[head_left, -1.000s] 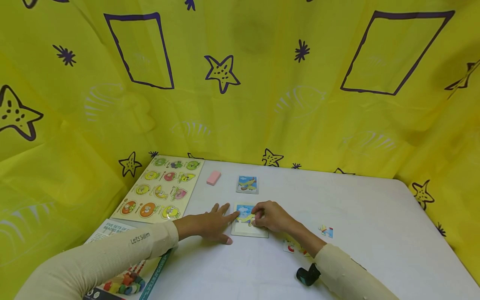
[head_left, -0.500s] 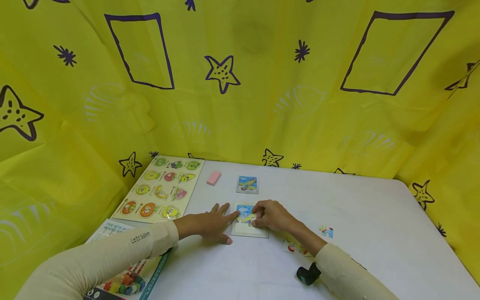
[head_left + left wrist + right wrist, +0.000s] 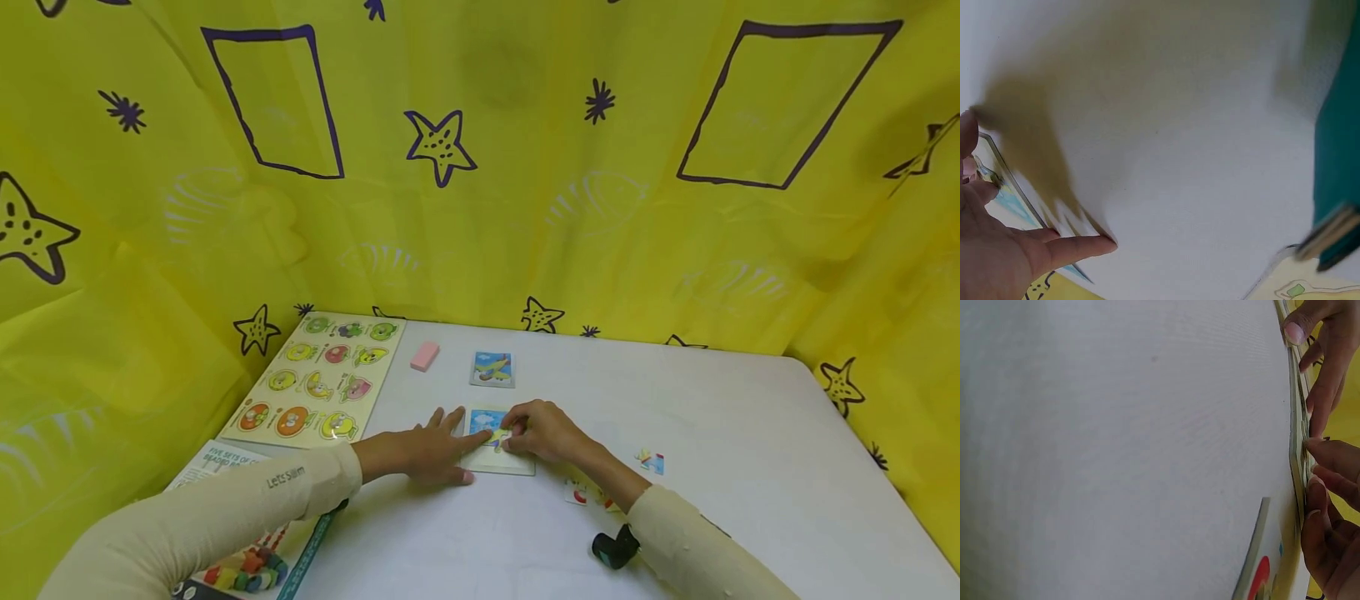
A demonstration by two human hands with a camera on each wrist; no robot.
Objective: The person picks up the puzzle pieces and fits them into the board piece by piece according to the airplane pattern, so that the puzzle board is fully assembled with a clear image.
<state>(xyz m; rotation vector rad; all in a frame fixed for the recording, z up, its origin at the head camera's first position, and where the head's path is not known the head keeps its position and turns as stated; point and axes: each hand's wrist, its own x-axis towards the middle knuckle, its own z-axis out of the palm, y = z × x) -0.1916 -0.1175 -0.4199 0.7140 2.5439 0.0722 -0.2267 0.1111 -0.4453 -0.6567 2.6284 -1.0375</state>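
Observation:
A small cream puzzle tray (image 3: 491, 463) lies flat on the white table, its upper part filled with blue sky and cloud pieces (image 3: 486, 419). My right hand (image 3: 546, 431) pinches a yellow puzzle piece (image 3: 498, 446) low over the tray's right half. The left hand (image 3: 437, 451) lies at the tray's left side with fingers spread, and its index fingertip touches the pieces in the middle. In the right wrist view, the fingers of both hands meet over the tray edge (image 3: 1294, 425); the piece is mostly hidden there. The left wrist view shows the left hand (image 3: 1004, 250) with outstretched fingers.
A finished airplane picture (image 3: 492, 369) and a pink block (image 3: 425, 356) lie beyond the tray. Fruit board (image 3: 360, 350) and bead box (image 3: 300, 542) are at left. Loose puzzle pieces (image 3: 651, 461), more pieces (image 3: 576, 492) and a black object (image 3: 616, 547) lie right.
My left hand has shifted slightly right, its index finger now reaching further over the pieces toward the right fingertips. The right hand stays nearly still, still pinching at the same spot.

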